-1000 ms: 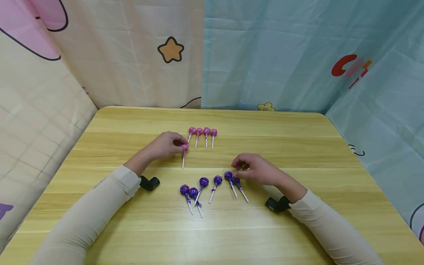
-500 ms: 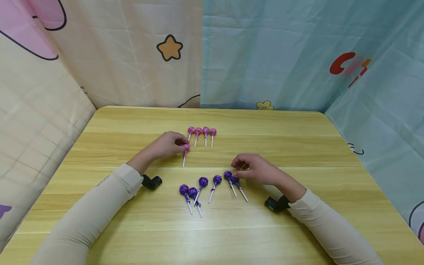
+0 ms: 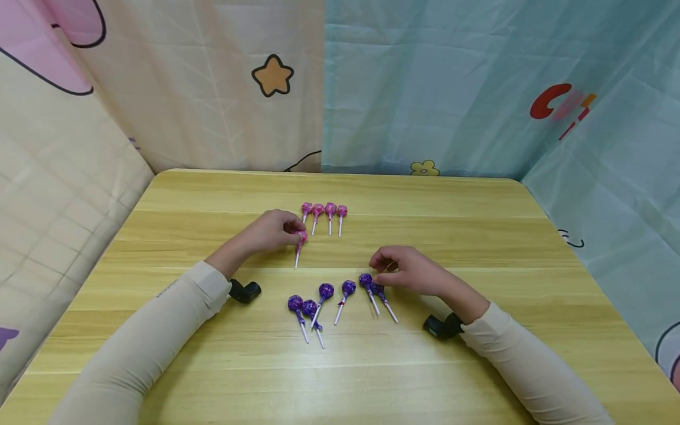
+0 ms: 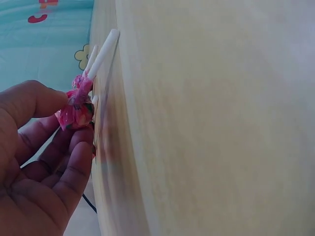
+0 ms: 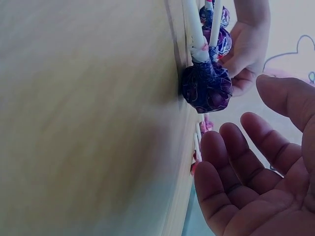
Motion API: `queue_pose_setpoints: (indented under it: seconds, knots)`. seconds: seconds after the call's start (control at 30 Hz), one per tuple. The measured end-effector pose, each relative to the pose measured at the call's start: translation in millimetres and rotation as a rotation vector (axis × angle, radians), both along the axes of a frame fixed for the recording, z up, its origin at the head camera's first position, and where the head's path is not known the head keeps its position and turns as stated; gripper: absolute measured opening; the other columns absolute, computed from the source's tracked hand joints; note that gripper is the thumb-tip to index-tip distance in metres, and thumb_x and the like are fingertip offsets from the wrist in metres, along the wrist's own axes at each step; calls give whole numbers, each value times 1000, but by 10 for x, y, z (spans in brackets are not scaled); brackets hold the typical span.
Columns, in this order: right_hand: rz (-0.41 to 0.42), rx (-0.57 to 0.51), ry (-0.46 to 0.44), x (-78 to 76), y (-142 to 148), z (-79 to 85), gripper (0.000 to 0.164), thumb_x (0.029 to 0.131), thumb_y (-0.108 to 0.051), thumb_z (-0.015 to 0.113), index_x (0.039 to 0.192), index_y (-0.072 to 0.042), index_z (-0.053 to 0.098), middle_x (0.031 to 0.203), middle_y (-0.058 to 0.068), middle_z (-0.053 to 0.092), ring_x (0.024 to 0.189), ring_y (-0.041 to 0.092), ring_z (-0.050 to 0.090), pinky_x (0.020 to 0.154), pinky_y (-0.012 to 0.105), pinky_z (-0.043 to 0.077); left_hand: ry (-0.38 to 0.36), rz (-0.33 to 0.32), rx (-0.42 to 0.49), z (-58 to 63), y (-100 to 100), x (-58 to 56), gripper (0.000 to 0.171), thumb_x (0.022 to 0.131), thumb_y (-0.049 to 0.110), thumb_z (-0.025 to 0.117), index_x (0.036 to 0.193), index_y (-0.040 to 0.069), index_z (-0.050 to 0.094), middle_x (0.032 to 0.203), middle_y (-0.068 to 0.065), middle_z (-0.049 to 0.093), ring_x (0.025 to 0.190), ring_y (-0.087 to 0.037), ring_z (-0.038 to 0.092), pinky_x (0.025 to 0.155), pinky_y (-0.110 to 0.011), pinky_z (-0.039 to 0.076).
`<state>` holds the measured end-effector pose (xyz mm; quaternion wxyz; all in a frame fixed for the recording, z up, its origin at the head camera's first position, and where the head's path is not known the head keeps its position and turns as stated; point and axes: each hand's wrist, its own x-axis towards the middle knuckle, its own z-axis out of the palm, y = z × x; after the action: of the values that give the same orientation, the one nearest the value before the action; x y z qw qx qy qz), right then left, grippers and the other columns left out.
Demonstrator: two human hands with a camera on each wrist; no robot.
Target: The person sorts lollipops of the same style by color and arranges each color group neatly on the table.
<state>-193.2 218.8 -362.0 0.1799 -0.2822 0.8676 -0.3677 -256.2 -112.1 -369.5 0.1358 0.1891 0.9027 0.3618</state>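
My left hand (image 3: 272,230) pinches a pink-wrapped lollipop (image 3: 302,236) by its head, thumb on one side and fingers on the other. Its white stick points toward me in the head view. In the left wrist view this lollipop (image 4: 76,114) shows its twisted wrapper under the thumb. Just beyond stands a row of several pink lollipops (image 3: 330,209) lying on the table. My right hand (image 3: 411,271) is relaxed, fingers apart, beside a pair of purple lollipops (image 3: 365,280). The right wrist view shows a purple lollipop (image 5: 206,91) in front of its fingertips, with nothing in the grasp.
More purple lollipops (image 3: 326,291) lie in a loose row across the middle of the wooden table (image 3: 340,383), two of them overlapping at the left. A black device is strapped at each wrist. Printed curtains (image 3: 425,88) hang behind the table's far edge.
My left hand has shifted slightly to the right with the pink lollipop, closer under the pink row. The right hand stays almost where it was.
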Motion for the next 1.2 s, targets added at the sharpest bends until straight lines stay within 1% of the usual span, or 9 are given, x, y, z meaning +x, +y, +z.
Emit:
queue_pose_setpoints:
  seconds: [0.17, 0.27, 0.5, 0.67, 0.87, 1.0, 1.2]
  knots:
    - [1, 5, -9, -20, 5, -3, 21, 92, -12, 71, 110, -4, 65, 101, 4, 65, 93, 17, 60, 82, 35, 52, -2, 6, 19, 44, 27, -16, 11, 93, 14, 70, 102, 7, 72, 97, -4, 69, 91, -22, 61, 80, -36, 50]
    - [13, 12, -16, -41, 14, -25, 20, 92, -11, 71, 110, -5, 65, 101, 3, 65, 93, 17, 60, 83, 35, 52, 1, -3, 29, 75, 44, -39, 12, 93, 13, 69, 102, 7, 71, 97, -5, 69, 91, -22, 60, 81, -36, 50]
    - [30, 42, -34, -42, 19, -42, 19, 92, -10, 71, 109, -9, 66, 101, 0, 64, 92, 17, 59, 84, 34, 51, 24, -19, 38, 158, 113, -104, 22, 92, 12, 70, 112, 5, 71, 104, -8, 68, 96, -23, 61, 84, -37, 50]
    - [39, 59, -41, -12, 39, -39, 17, 91, -11, 72, 106, -10, 66, 98, -1, 64, 88, 17, 58, 80, 33, 52, 29, -35, 38, 199, 166, -135, 17, 93, 13, 70, 108, 7, 73, 103, -6, 68, 95, -22, 60, 84, -37, 49]
    - [66, 65, -40, 13, 67, -56, 15, 91, -11, 73, 104, -13, 66, 95, -2, 62, 84, 17, 55, 74, 32, 50, 15, -43, 54, 224, 239, -157, 13, 93, 14, 69, 104, 7, 72, 97, -5, 68, 90, -22, 58, 80, -36, 49]
    - [79, 64, -29, 20, 75, -65, 15, 91, -11, 72, 105, -13, 65, 95, -2, 61, 83, 17, 54, 73, 31, 49, 10, -47, 65, 224, 289, -188, 13, 94, 14, 68, 105, 7, 72, 95, -5, 68, 86, -21, 57, 75, -34, 48]
    - [103, 72, 14, 30, 77, -79, 14, 90, -10, 72, 102, -13, 66, 93, -3, 61, 82, 16, 53, 73, 31, 49, 22, -87, 91, 217, 381, -273, 18, 95, 15, 67, 111, 7, 71, 101, -5, 69, 87, -20, 58, 76, -33, 49]
